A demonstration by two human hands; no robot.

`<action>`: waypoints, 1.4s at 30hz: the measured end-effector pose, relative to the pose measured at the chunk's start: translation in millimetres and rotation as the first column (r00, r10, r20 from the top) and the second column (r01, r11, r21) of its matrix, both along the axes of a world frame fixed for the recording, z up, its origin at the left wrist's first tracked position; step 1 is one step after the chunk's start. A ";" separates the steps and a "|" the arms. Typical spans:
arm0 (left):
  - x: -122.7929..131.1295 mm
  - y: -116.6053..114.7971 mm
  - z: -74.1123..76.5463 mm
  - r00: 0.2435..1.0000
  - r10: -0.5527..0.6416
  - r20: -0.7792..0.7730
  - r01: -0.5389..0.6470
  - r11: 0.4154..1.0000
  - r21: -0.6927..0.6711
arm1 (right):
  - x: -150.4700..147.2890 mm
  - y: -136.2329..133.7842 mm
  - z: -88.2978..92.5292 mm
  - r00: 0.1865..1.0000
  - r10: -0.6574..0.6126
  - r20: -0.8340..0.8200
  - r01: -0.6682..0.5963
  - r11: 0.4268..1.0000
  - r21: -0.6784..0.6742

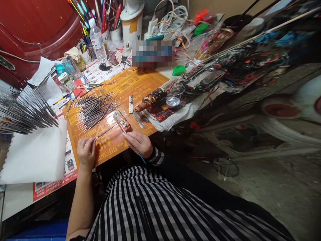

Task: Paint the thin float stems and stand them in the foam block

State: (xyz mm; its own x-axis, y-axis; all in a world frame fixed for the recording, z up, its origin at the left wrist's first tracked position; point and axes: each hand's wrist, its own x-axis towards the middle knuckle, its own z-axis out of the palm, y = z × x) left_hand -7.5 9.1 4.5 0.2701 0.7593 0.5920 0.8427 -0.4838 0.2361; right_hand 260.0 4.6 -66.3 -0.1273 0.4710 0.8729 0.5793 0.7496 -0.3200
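My left hand [86,150] is closed at the front edge of the orange sheet [107,147], pinching the end of a thin dark grey rod [106,132]. The rod slants up and right toward a paint-smeared block [122,121]. My right hand [139,143] is closed on a slim blue-handled paintbrush [139,155]. Its pale front end is close to the block's near end; whether it touches cannot be made out. Left of the block lies a pile of similar grey rods [92,110] with thin wire ends.
More dark rods [30,113] stand fanned out above white foam [37,157] at left. Behind are a water bottle [97,40] and pots of pens. Paint-covered bottles [154,98], a small metal dish [173,102] and white cloth [165,124] crowd the right edge.
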 end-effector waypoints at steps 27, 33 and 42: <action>-6.1 16.2 1.2 0.996 -0.071 -0.061 0.082 0.979 0.187 | 151.8 -1.0 61.0 0.831 -0.463 -0.308 0.372 0.874 -0.312; -5.2 15.8 2.8 0.994 -0.077 -0.072 0.089 0.978 0.186 | 150.1 7.1 63.8 0.843 -0.480 -0.242 0.418 0.868 -0.268; -5.7 15.8 0.6 0.999 -0.046 -0.020 0.048 0.990 0.132 | 154.2 4.9 63.3 0.851 -0.478 -0.217 0.413 0.864 -0.286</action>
